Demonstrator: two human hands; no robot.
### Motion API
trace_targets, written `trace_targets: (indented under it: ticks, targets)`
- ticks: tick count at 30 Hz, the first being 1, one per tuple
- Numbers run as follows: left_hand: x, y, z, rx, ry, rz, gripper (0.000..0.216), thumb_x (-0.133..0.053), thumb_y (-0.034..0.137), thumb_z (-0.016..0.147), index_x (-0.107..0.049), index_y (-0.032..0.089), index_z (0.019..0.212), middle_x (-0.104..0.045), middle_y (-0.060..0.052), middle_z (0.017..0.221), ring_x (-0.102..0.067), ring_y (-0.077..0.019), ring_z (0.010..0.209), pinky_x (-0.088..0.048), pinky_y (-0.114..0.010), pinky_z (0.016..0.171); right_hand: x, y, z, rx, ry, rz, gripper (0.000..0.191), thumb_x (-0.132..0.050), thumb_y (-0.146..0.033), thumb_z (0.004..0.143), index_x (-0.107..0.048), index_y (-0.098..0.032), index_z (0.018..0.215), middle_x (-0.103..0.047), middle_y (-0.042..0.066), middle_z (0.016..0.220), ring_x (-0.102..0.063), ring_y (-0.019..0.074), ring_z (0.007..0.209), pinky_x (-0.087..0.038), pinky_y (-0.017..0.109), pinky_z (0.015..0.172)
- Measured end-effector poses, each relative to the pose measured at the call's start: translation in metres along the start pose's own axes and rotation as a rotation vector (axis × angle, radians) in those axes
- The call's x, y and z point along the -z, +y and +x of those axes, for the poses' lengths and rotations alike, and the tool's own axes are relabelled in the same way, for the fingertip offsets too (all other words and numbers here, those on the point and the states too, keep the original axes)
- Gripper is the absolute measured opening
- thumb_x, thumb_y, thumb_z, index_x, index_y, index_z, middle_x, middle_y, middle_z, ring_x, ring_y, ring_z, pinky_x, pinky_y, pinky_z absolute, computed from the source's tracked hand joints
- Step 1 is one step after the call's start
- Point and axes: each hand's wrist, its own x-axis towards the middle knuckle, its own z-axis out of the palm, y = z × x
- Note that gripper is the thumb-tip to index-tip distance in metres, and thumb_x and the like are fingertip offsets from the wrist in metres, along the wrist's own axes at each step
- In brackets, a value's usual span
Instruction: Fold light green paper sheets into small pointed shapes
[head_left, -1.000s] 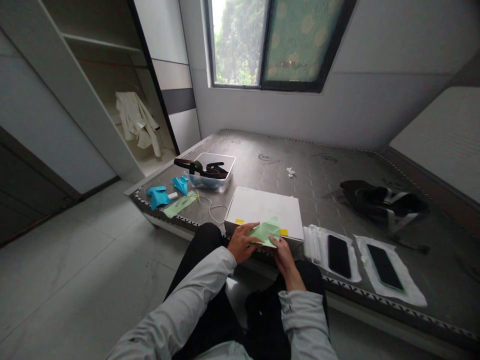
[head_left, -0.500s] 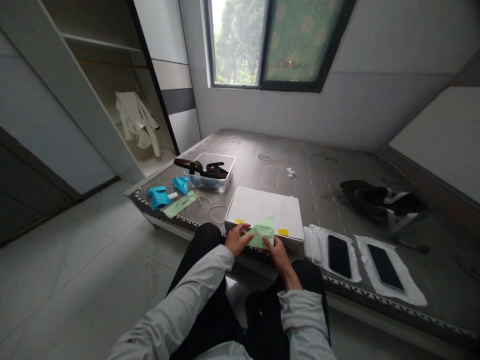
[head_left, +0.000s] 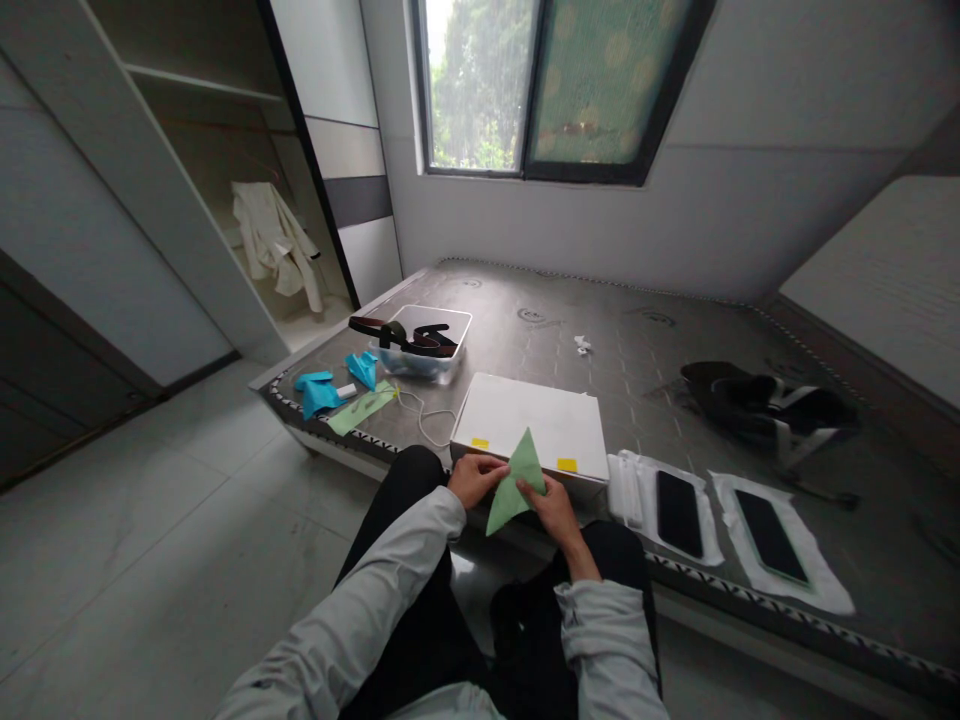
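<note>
A folded light-green paper [head_left: 516, 482], pointed at top and bottom, stands between my two hands just in front of a white flat box [head_left: 534, 424] on the grey mattress [head_left: 637, 360]. My left hand [head_left: 472, 478] pinches the paper's left side with curled fingers. On the other edge, the fingers of my right hand [head_left: 555, 506] close on its right side. Both grey sleeves show below, over my black trousers.
Left on the mattress lie blue folded papers [head_left: 319, 391], a green strip [head_left: 360, 408], a white cord and a clear tub [head_left: 420, 342] with dark straps. Two black phones [head_left: 677, 511] [head_left: 765, 532] on white wrappers lie right of the box. A dark bag [head_left: 765, 408] is further right.
The green paper lay flat on the box's front edge under my hands. Now it is lifted off the box and turned upright into a narrow pointed shape, and both hands have drawn slightly back.
</note>
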Motion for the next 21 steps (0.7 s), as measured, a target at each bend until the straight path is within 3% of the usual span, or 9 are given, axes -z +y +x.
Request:
trace_targets:
  ticks: [5,8,14,21]
  targets:
    - [-0.002,-0.004,0.002,0.044,0.080,-0.061,0.036,-0.062,0.049,0.072,-0.068,0.016,0.086,-0.073,-0.004,0.077,-0.067,-0.0123,0.064,-0.054,-0.019,0.052,0.002,-0.009,-0.004,0.103,0.271,-0.147,0.053,-0.068,-0.043,0.074,-0.058,-0.017,0.119,-0.066,0.012,0.112,-0.061,0.0265,0.098,-0.045,0.045,0.094]
    - [-0.003,-0.005,0.002,0.033,0.155,-0.071,0.032,-0.061,0.048,0.074,-0.064,0.018,0.085,-0.071,-0.001,0.073,-0.065,-0.0088,0.060,-0.053,-0.017,0.053,0.000,-0.015,-0.007,0.199,0.352,-0.208,0.046,-0.066,-0.042,0.077,-0.061,-0.018,0.116,-0.062,0.014,0.120,-0.057,0.0274,0.110,-0.037,0.047,0.104]
    - [-0.013,0.002,-0.006,-0.047,0.041,-0.237,0.034,-0.069,0.048,0.069,-0.062,0.016,0.075,-0.071,-0.001,0.071,-0.066,-0.0089,0.064,-0.053,-0.016,0.060,-0.016,-0.019,-0.014,0.259,0.176,-0.228,0.045,-0.062,-0.040,0.082,-0.062,-0.021,0.123,-0.061,0.010,0.127,-0.055,0.0270,0.120,-0.038,0.043,0.107]
    - [-0.017,0.006,-0.006,0.025,0.033,-0.412,0.042,-0.079,0.045,0.058,-0.068,0.012,0.081,-0.074,-0.007,0.079,-0.069,-0.0121,0.072,-0.055,-0.018,0.063,-0.021,-0.026,-0.019,0.230,0.087,-0.136,0.044,-0.059,-0.042,0.084,-0.062,-0.023,0.124,-0.064,0.007,0.122,-0.058,0.0298,0.117,-0.043,0.044,0.102]
